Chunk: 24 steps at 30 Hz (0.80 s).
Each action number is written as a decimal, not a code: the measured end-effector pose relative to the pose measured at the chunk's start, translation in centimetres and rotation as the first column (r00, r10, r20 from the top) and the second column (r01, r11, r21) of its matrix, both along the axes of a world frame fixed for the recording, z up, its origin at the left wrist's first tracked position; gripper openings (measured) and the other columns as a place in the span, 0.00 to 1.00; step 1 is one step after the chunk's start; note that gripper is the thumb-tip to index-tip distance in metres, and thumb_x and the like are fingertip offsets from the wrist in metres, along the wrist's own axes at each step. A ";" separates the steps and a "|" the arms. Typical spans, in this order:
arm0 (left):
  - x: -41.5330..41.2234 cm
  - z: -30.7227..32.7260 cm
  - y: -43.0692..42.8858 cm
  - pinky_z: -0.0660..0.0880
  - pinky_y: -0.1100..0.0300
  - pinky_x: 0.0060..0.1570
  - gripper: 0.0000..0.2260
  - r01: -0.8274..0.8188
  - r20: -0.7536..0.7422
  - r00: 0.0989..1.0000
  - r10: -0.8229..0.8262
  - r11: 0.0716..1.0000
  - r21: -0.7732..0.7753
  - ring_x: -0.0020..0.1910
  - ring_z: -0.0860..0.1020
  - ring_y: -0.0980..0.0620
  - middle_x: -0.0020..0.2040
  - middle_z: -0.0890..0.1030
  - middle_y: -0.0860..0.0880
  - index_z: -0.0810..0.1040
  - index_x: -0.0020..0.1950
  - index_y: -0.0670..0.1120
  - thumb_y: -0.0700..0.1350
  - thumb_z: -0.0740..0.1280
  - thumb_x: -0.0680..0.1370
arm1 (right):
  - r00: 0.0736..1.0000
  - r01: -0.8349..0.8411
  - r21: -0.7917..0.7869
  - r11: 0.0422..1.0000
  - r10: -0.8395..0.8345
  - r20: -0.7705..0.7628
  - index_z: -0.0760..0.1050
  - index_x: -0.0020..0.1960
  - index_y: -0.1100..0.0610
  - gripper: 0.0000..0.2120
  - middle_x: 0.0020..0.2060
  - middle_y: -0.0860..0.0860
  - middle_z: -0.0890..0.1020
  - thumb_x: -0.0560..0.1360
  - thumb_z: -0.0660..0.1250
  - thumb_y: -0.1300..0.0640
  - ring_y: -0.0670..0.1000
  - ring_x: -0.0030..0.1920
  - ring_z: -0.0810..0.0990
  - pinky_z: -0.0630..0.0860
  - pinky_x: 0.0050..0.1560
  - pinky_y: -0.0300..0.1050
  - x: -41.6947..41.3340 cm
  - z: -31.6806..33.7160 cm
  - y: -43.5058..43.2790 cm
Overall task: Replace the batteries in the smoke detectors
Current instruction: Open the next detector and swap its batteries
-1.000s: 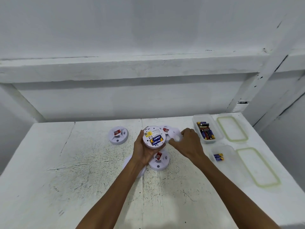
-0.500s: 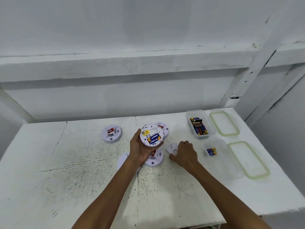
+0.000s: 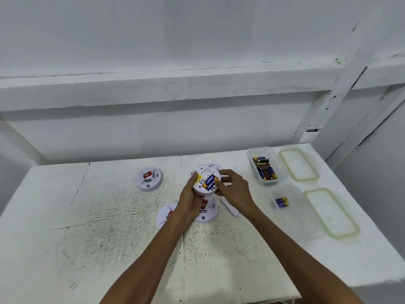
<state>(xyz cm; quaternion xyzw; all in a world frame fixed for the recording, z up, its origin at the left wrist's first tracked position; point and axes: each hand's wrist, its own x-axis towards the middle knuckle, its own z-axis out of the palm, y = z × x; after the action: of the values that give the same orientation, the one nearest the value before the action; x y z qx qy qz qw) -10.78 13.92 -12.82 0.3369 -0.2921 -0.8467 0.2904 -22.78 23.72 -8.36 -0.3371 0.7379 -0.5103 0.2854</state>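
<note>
Presently, battery removal is judged to be the step in hand. Detector [image 3: 206,179]: round, white, smooth plastic, held back-up above the table [image 3: 109,227] and gripped from below and from the left by the left hand [image 3: 190,202]. Batteries [image 3: 210,182]: two cylinders in glossy blue-and-yellow wrap, seated side by side in the open bay. Right hand [image 3: 234,189]: fingers and thumb are curled against the detector's right rim beside the bay; whether a battery is itself pinched cannot be told. Cover [image 3: 231,210]: flat white piece, laid on the table under the right wrist. Next move, as judged: one battery end is to be levered up by a fingertip while the detector is steadied, then the pair lifted out; which box is meant for spent ones cannot be told. Other detectors: one well to the left [image 3: 149,179], two just under the left hand [image 3: 206,212] [image 3: 164,216], all domed, white and red-labelled; one largely hidden behind the held one [image 3: 215,166]. Far box [image 3: 271,183]: clear, rectangular, round-cornered, holding a mixed heap [image 3: 265,170]. Near box [image 3: 293,216]: alike, holding a blue pair [image 3: 281,202]. Lids [image 3: 298,164] [image 3: 332,212]: translucent, green-rimmed, laid beside the boxes. Table: white-painted boards, cracked and speckled.
</note>
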 end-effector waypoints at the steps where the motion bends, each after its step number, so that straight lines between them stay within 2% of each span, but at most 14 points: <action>1: 0.2 -0.1 -0.2 0.79 0.48 0.60 0.22 0.016 0.027 1.000 -0.015 0.999 -0.028 0.60 0.81 0.40 0.66 0.80 0.35 0.72 0.74 0.37 0.48 0.63 0.83 | 1.000 -0.003 -0.001 1.000 0.003 0.022 0.78 0.61 0.53 0.14 0.50 0.53 0.85 0.76 0.71 0.59 0.46 0.41 0.85 0.81 0.37 0.37 -0.2 0.1 0.0; 4: 0.8 -0.1 -0.9 0.80 0.45 0.60 0.22 0.069 0.086 0.994 -0.062 0.994 -0.089 0.63 0.80 0.35 0.63 0.81 0.34 0.73 0.72 0.35 0.44 0.69 0.81 | 0.999 -0.011 -0.001 1.000 0.011 0.035 0.79 0.58 0.49 0.13 0.49 0.51 0.86 0.75 0.70 0.60 0.45 0.38 0.85 0.80 0.35 0.36 -0.9 0.3 -0.1; 7: 1.1 0.7 -1.2 0.85 0.48 0.45 0.20 0.096 0.184 0.980 -0.077 0.991 -0.096 0.55 0.84 0.38 0.60 0.82 0.34 0.72 0.70 0.35 0.39 0.70 0.80 | 0.999 -0.015 -0.009 1.000 0.015 -0.034 0.79 0.56 0.50 0.11 0.49 0.50 0.84 0.76 0.71 0.59 0.47 0.41 0.85 0.79 0.35 0.34 -1.4 0.4 -0.1; 9: 1.0 1.1 -1.4 0.85 0.47 0.42 0.20 0.121 0.218 0.971 -0.098 0.988 -0.097 0.52 0.85 0.39 0.60 0.81 0.34 0.70 0.69 0.36 0.39 0.71 0.80 | 0.993 -0.038 -0.005 0.999 0.038 -0.112 0.79 0.56 0.53 0.10 0.49 0.49 0.84 0.75 0.72 0.59 0.46 0.39 0.85 0.79 0.34 0.34 -1.7 0.5 -0.1; 11: 0.7 1.3 -1.6 0.84 0.46 0.43 0.21 0.136 0.236 0.965 -0.111 0.986 -0.093 0.53 0.85 0.39 0.61 0.81 0.34 0.69 0.69 0.37 0.40 0.71 0.80 | 0.983 -0.060 0.004 0.998 0.060 -0.173 0.78 0.55 0.53 0.09 0.47 0.48 0.84 0.76 0.72 0.58 0.44 0.37 0.85 0.79 0.33 0.35 -1.9 0.5 0.0; 15: 0.2 1.3 -1.6 0.83 0.43 0.44 0.23 0.154 0.214 0.969 -0.127 0.981 -0.115 0.57 0.83 0.37 0.65 0.79 0.35 0.67 0.72 0.40 0.44 0.71 0.81 | 0.950 -0.121 0.045 0.992 0.129 -0.285 0.80 0.51 0.54 0.03 0.49 0.49 0.85 0.77 0.70 0.58 0.41 0.36 0.84 0.81 0.30 0.45 -2.4 0.1 0.2; 19: -0.2 1.2 -1.4 0.81 0.35 0.51 0.18 0.210 0.166 0.968 -0.187 0.969 -0.133 0.60 0.82 0.36 0.66 0.79 0.37 0.70 0.73 0.45 0.43 0.66 0.84 | 0.919 -0.144 0.065 0.987 0.158 -0.362 0.80 0.55 0.55 0.06 0.52 0.50 0.85 0.78 0.69 0.57 0.40 0.38 0.84 0.80 0.36 0.36 -2.6 -0.1 0.3; 24: -0.2 1.0 -1.3 0.79 0.32 0.55 0.17 0.192 0.125 0.976 -0.176 0.973 -0.125 0.62 0.81 0.35 0.66 0.79 0.38 0.71 0.73 0.45 0.43 0.65 0.83 | 0.905 -0.142 0.056 0.988 0.152 -0.396 0.79 0.57 0.55 0.08 0.53 0.52 0.85 0.79 0.67 0.58 0.44 0.41 0.83 0.81 0.39 0.36 -2.7 0.1 0.1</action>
<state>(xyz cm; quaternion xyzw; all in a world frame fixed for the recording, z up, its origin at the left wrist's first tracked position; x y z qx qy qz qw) -10.98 12.63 -11.81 0.3351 -0.3952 -0.8276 0.2159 -25.49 23.86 -8.27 -0.4850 0.7597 -0.3981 0.1709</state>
